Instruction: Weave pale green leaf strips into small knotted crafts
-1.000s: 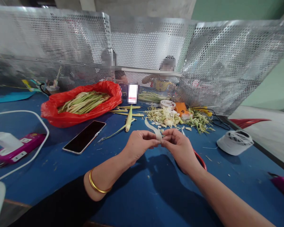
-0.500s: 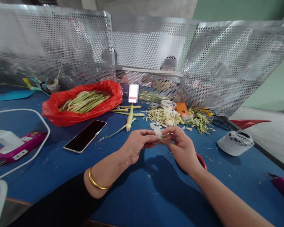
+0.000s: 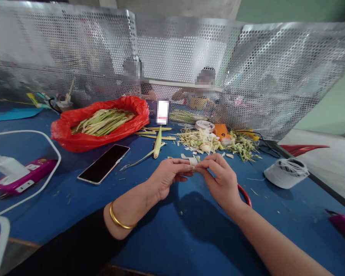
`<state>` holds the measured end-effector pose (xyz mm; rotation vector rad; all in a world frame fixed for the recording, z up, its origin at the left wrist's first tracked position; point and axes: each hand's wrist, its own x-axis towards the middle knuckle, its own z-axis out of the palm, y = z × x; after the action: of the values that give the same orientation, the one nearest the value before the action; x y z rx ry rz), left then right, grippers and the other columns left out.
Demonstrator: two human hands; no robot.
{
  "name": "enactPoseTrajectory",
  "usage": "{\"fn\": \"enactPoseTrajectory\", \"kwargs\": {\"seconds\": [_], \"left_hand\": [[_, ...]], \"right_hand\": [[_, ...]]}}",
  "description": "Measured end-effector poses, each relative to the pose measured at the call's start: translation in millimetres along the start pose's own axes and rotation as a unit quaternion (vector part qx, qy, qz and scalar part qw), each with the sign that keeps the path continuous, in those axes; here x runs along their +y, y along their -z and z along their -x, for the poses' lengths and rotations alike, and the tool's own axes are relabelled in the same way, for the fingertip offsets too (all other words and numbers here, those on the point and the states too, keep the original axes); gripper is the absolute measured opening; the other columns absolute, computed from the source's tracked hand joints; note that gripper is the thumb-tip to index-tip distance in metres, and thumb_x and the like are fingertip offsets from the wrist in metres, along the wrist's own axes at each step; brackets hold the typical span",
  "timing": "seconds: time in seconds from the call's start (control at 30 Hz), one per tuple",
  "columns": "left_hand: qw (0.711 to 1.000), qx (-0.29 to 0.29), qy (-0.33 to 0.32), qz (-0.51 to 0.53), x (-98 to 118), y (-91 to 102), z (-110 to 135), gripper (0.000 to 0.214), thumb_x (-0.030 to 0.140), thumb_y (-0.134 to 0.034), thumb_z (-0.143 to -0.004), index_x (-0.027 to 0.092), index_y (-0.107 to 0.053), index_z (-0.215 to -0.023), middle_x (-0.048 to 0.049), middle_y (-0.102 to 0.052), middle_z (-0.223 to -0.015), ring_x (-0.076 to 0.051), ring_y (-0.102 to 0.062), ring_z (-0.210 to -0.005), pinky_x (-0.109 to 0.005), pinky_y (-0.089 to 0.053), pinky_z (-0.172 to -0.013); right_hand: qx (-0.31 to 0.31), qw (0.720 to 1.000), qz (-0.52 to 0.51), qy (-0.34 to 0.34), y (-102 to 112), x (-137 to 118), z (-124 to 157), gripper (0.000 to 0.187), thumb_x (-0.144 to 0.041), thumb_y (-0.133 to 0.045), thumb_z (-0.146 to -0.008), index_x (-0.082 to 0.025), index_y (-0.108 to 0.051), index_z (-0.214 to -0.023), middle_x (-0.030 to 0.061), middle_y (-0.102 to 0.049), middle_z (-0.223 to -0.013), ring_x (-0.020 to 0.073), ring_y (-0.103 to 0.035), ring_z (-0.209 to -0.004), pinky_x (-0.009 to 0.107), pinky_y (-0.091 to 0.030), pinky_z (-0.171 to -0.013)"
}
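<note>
My left hand point(image 3: 167, 177) and my right hand point(image 3: 220, 181) meet above the blue table point(image 3: 149, 226), both pinching a small pale strip of leaf point(image 3: 193, 161) that is rolled up between the fingertips. A gold bangle point(image 3: 119, 222) sits on my left wrist. Under my right hand shows the edge of a red-rimmed bowl point(image 3: 245, 193). Just beyond my fingers lies a heap of pale and green trimmings point(image 3: 212, 142).
A red bag of green stalks point(image 3: 102, 122) lies at the back left, a black phone point(image 3: 104, 163) in front of it. Loose stalks point(image 3: 157, 142), a white roll of cord point(image 3: 286, 172), pink devices point(image 3: 20, 178) and a perforated metal screen point(image 3: 172, 65) with people behind it surround the spot.
The long curling strip that stood up between my hands has been rolled down into a short piece at my fingertips. My hands stayed in nearly the same place.
</note>
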<state>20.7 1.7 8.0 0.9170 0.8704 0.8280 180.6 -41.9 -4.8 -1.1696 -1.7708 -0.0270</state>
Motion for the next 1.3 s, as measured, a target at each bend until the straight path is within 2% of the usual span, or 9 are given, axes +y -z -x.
{"fn": "enactPoseTrajectory", "kwargs": {"seconds": [0.17, 0.5, 0.63, 0.77, 0.83, 1.03, 1.13, 1.3], "left_hand": [[1.0, 0.0, -0.024, -0.015, -2, -2.2, 2, 0.016, 0.021, -0.078, -0.062, 0.016, -0.072, -0.076, -0.0036, -0.071, -0.074, -0.016, -0.066, -0.075, -0.026, -0.047, -0.068], [0.99, 0.048, -0.105, -0.077, -1, -8.2, 7, 0.009, 0.02, -0.075, -0.063, 0.016, -0.071, -0.07, -0.0033, -0.07, -0.067, -0.015, -0.065, -0.066, -0.027, -0.049, -0.066], [0.987, 0.05, -0.124, -0.092, -1, -9.2, 7, 0.007, 0.018, -0.071, -0.065, 0.015, -0.071, -0.071, -0.0029, -0.069, -0.065, -0.015, -0.065, -0.065, -0.026, -0.049, -0.065], [0.984, 0.049, -0.131, -0.108, -2, -9.3, 7, 0.006, 0.018, -0.07, -0.066, 0.015, -0.072, -0.071, -0.0034, -0.071, -0.065, -0.015, -0.065, -0.065, -0.026, -0.048, -0.065], [0.984, 0.046, -0.129, -0.111, -2, -8.7, 7, 0.007, 0.019, -0.071, -0.066, 0.015, -0.072, -0.071, -0.0038, -0.071, -0.066, -0.015, -0.066, -0.066, -0.026, -0.049, -0.065], [0.985, 0.028, -0.128, -0.112, -5, -7.9, 5, 0.011, 0.021, -0.074, -0.065, 0.015, -0.072, -0.074, -0.0038, -0.072, -0.07, -0.015, -0.065, -0.068, -0.027, -0.05, -0.067], [0.985, 0.034, -0.127, -0.115, -5, -8.7, 5, 0.012, 0.018, -0.077, -0.061, 0.015, -0.071, -0.071, -0.0023, -0.071, -0.068, -0.014, -0.064, -0.066, -0.026, -0.049, -0.067], [0.991, 0.026, -0.099, -0.085, -5, -7.8, 4, 0.011, 0.021, -0.075, -0.066, 0.014, -0.071, -0.075, -0.0044, -0.072, -0.068, -0.015, -0.066, -0.066, -0.026, -0.05, -0.067]], "right_hand": [[0.0, 1.0, -0.013, -0.021, 0, -1, 0, 0.013, -0.018, -0.055, -0.09, -0.024, -0.061, -0.08, 0.0025, -0.055, -0.081, 0.0174, -0.056, -0.076, 0.03, -0.046, -0.068], [0.002, 0.994, -0.061, -0.086, -1, -7, -1, 0.013, -0.019, -0.06, -0.086, -0.023, -0.062, -0.073, 0.0015, -0.057, -0.076, 0.0174, -0.054, -0.074, 0.031, -0.045, -0.069], [-0.008, 0.982, -0.094, -0.163, -3, -6, 1, 0.012, -0.025, -0.062, -0.084, -0.021, -0.063, -0.073, 0.0014, -0.061, -0.074, 0.0174, -0.055, -0.072, 0.031, -0.045, -0.068], [-0.032, 0.951, -0.163, -0.261, -6, -4, 2, 0.013, -0.03, -0.063, -0.082, -0.019, -0.062, -0.076, 0.0016, -0.065, -0.073, 0.0176, -0.058, -0.069, 0.033, -0.045, -0.068], [-0.028, 0.937, -0.201, -0.285, -8, -3, 3, 0.014, -0.032, -0.065, -0.081, -0.019, -0.06, -0.078, 0.0011, -0.064, -0.072, 0.0177, -0.059, -0.069, 0.032, -0.046, -0.066], [-0.003, 0.925, -0.248, -0.289, -10, -1, 3, 0.019, -0.03, -0.068, -0.077, -0.02, -0.056, -0.088, 0.0001, -0.063, -0.071, 0.0168, -0.06, -0.066, 0.031, -0.048, -0.063], [-0.002, 0.926, -0.24, -0.29, -10, 0, 3, 0.02, -0.029, -0.068, -0.076, -0.021, -0.056, -0.089, -0.0007, -0.063, -0.07, 0.0164, -0.06, -0.065, 0.031, -0.048, -0.063], [0.01, 0.916, -0.271, -0.297, -10, 1, 2, 0.017, -0.027, -0.068, -0.076, -0.021, -0.056, -0.086, -0.0023, -0.062, -0.068, 0.0149, -0.059, -0.063, 0.028, -0.047, -0.062]]}}
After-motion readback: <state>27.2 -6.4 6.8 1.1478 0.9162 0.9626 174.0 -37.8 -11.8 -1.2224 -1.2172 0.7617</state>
